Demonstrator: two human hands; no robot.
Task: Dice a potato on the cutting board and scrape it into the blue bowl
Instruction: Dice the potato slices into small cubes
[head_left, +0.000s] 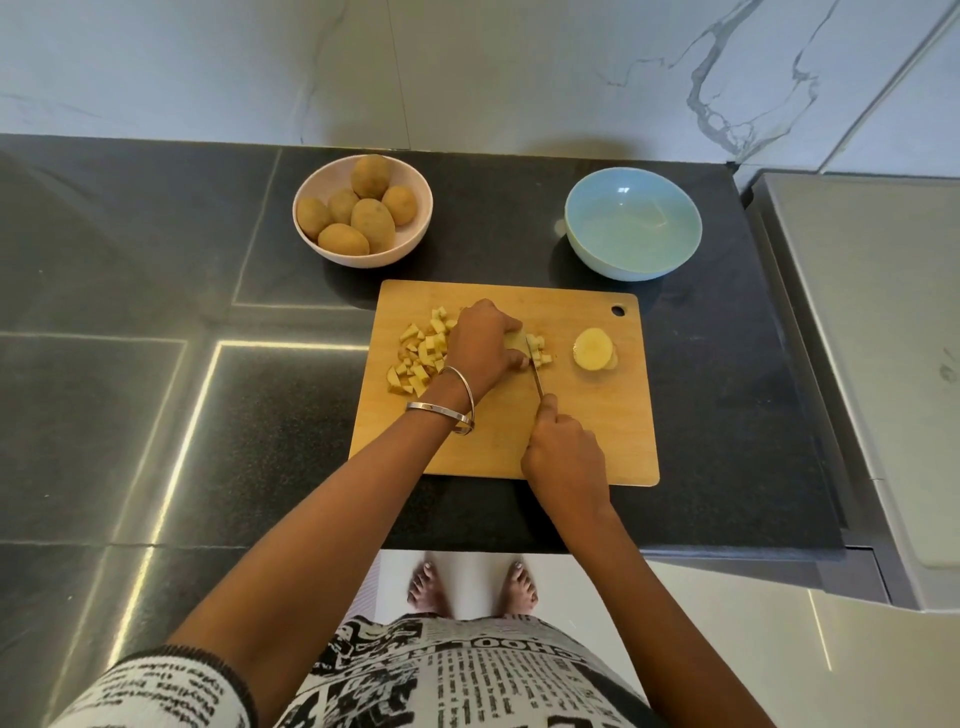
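A wooden cutting board (582, 415) lies on the dark counter. Several potato cubes (415, 358) are piled on its left part. My left hand (483, 345) curls over a potato piece (516, 340) at the board's middle and holds it down. My right hand (563, 452) grips the handle of a knife (536, 376), whose blade runs up to the potato piece just right of my left fingers. A few cut bits (541, 347) lie right of the blade. A stack of potato slices (594, 349) rests further right. The blue bowl (632, 223) stands empty behind the board.
A pink bowl (362, 210) with several whole potatoes stands at the back left of the board. A marble wall rises behind the counter. A grey appliance (883, 364) borders the counter on the right. The counter's front edge runs below the board.
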